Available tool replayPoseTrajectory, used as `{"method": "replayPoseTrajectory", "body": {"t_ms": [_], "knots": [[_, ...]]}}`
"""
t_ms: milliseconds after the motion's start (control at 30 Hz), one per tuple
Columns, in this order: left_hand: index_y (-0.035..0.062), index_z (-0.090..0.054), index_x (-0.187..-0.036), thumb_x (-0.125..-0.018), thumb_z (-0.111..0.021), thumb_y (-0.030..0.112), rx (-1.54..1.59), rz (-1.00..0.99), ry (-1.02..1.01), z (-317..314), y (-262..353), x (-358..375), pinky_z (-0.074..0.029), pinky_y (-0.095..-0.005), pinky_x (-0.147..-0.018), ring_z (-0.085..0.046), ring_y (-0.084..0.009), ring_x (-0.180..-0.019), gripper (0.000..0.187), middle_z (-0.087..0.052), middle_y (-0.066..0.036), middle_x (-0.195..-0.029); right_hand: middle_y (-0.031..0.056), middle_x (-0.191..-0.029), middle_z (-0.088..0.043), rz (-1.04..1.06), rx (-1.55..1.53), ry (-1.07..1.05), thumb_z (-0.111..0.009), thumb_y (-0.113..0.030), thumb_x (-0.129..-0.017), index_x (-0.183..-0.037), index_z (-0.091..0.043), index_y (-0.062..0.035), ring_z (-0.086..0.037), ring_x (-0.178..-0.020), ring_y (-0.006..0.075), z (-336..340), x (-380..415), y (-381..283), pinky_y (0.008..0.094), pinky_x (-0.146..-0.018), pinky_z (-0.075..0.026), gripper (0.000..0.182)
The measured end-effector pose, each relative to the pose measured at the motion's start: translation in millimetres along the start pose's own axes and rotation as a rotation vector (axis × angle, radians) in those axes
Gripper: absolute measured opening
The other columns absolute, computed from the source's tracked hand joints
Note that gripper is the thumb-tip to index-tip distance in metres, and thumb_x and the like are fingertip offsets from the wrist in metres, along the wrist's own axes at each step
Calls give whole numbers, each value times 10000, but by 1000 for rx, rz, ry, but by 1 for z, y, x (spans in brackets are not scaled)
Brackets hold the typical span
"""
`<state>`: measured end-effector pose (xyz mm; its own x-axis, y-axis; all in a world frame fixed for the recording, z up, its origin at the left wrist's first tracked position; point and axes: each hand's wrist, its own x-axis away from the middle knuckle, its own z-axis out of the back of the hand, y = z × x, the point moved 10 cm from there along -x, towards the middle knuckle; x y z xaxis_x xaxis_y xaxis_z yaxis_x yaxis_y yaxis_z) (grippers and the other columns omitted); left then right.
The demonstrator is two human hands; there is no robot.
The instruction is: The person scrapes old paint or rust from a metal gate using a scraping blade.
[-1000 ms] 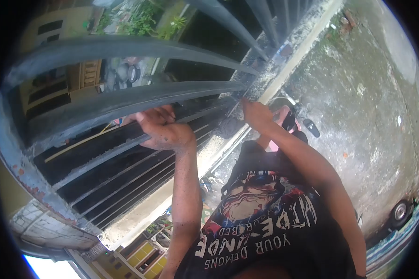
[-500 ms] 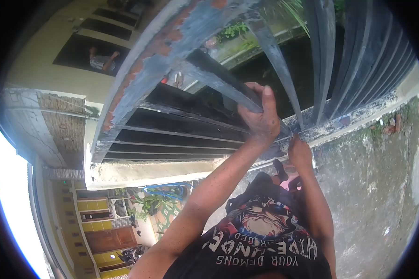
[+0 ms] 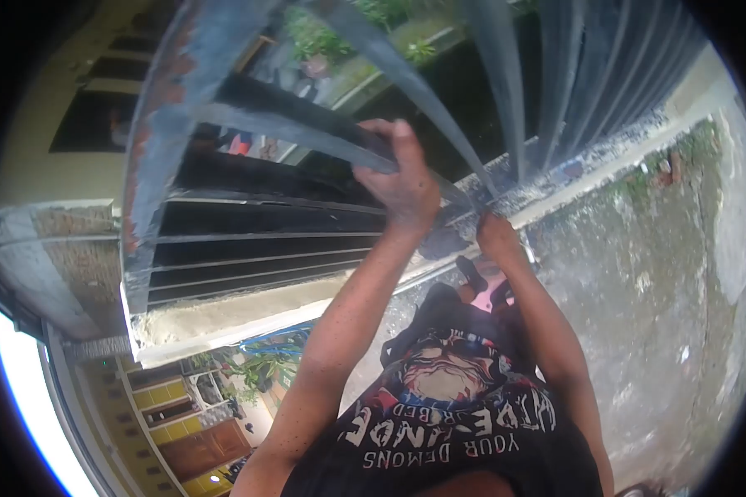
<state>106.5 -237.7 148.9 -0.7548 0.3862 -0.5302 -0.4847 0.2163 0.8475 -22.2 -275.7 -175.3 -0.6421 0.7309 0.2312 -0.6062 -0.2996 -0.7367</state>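
Observation:
A grey metal fence point(image 3: 514, 91) of upright bars rises before me, with flaking blue-grey paint and rusty patches along its top rail point(image 3: 162, 91). My left hand point(image 3: 410, 182) is wrapped round one flat bar point(image 3: 290, 132) low down, thumb pointing along it. Close beside it, my right hand point(image 3: 499, 238) is closed at the foot of the bars, just above the low wall's ledge point(image 3: 572, 170). Its fingertips meet near a bar's lower end, and what they hold is too small to make out.
A pale low wall point(image 3: 224, 319) carries the fence. Stained concrete ground point(image 3: 638, 248) lies to the right. Behind the bars are green plants point(image 3: 315, 37) and a dark area. Potted plants point(image 3: 261, 364) and a yellow house front with a brown door point(image 3: 203, 447) stand lower left.
The whole view has swung, so the fence and both hands sit further left in it. My left hand keeps its hold on the bar, and my right hand stays low by the bars' foot.

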Motion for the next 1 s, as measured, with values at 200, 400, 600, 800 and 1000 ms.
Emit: {"method": "replayPoseTrajectory", "body": {"t_ms": [200,400,600,800,1000], "knots": [[67,-475,-955,-961,-600,235,108,-1,-50,-10,11,0,-375,-244,-475,-453,-81,-536,208,-474,3,-676,334,-886,-661,-89,-147,-95,-452,-174,-939,-1203,-547,19,-654,-901,492,14,26,0,582,-810,-507,340],[91,-465,-1011,-954,-594,208,108,10,-53,-8,1,-1,-325,-237,-460,-364,-74,-478,183,-382,18,-566,317,-819,-660,-124,-265,-73,-475,-185,-945,-1204,-544,24,-655,-823,502,27,49,-13,587,-763,-501,340],[150,-435,-744,-1021,-512,301,61,-28,-78,-16,12,1,-289,-248,-474,-320,-62,-506,325,-307,46,-597,282,-756,-651,-126,-256,-53,-460,-196,-981,-1173,-552,-14,-652,-783,487,59,50,-29,595,-733,-490,280],[147,-469,-768,-1010,-537,333,59,1,-55,-16,12,3,-307,-240,-463,-336,-59,-503,312,-311,45,-594,250,-709,-650,-44,-227,-104,-496,-155,-941,-1100,-567,4,-671,-745,456,93,46,-75,559,-673,-518,236],[88,-573,-968,-1018,-493,376,49,50,-49,-8,-2,0,-326,-238,-457,-328,-56,-496,302,-304,49,-605,258,-723,-655,-88,-189,-115,-509,-97,-896,-1072,-555,46,-681,-748,444,70,34,-57,542,-651,-529,231]]}}
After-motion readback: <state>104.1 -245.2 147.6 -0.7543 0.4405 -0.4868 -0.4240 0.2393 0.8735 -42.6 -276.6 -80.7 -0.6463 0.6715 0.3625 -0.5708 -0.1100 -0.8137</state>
